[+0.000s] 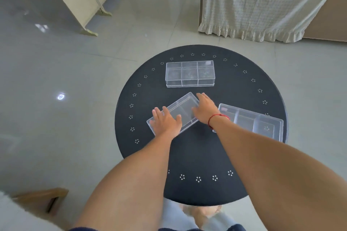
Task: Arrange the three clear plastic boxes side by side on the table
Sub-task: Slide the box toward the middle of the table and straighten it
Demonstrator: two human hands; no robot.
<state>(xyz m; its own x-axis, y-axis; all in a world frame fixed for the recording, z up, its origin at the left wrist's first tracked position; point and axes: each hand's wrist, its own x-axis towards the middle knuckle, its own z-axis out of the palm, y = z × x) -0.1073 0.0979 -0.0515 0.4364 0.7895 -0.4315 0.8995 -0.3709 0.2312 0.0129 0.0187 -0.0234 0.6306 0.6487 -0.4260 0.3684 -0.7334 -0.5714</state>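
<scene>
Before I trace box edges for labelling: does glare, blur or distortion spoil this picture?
Head view: lamp glare lies on the floor, off the table; the far box shows crisp edges against the dark top; wide-angle lens bows the margins.

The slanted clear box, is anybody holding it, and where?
Left hand lies on the box's near-left end, right hand on its far-right end; grip unclear.

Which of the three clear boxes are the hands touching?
The middle box, lying askew: the left hand and right hand both rest on it. No hand is on the far box or the right box.
</scene>
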